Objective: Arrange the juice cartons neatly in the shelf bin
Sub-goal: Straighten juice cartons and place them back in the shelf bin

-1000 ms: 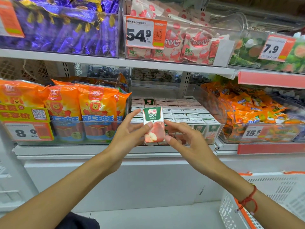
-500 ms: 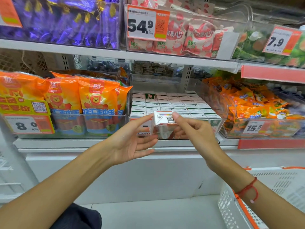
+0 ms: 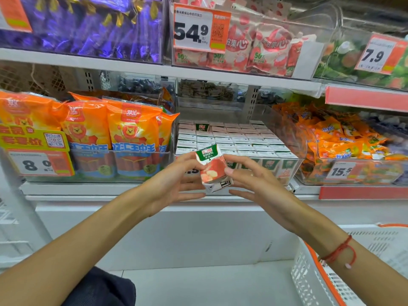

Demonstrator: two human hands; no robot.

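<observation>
A small juice carton [image 3: 212, 167] is shown held in front of the shelf bin [image 3: 293, 166], tilted, with its green top leaning to the left and its white base turned toward the camera. It is pinched between the two hands: the left hand [image 3: 174, 184] is closed on its left side with thumb and fingertips, and the right hand [image 3: 251, 184] is closed on its right side, the thumb [image 3: 237, 172] being pressed against the printed face. The lower fingers of both hands are spread loosely beneath the grip.

Directly behind the grip, the clear bin is seen filled with rows of packed juice cartons [image 3: 234, 140] standing upright, their white tops forming an even grid. One carton [image 3: 201, 127] in the back row is set higher than the rest, its green face exposed. The front wall of the bin is partly covered by the held carton and the fingers, so the price label there is only partly legible.

To the left of the grip, orange sausage packs [image 3: 132, 138] are stood in a neighbouring bin bearing an orange price tag [image 3: 40, 163]. To the right, a bin of orange snack packets [image 3: 344, 138] is placed. Above the grip, the upper shelf [image 3: 154, 68] carries purple wrapped sweets [image 3: 92, 25] and pink-and-white packets [image 3: 265, 49] behind a tag marked 54.9 [image 3: 199, 29]. Below and to the right of the grip, a white basket [image 3: 320, 274] with an orange rim is seen, and a red cord bracelet [image 3: 339, 253] is worn on the right wrist.
</observation>
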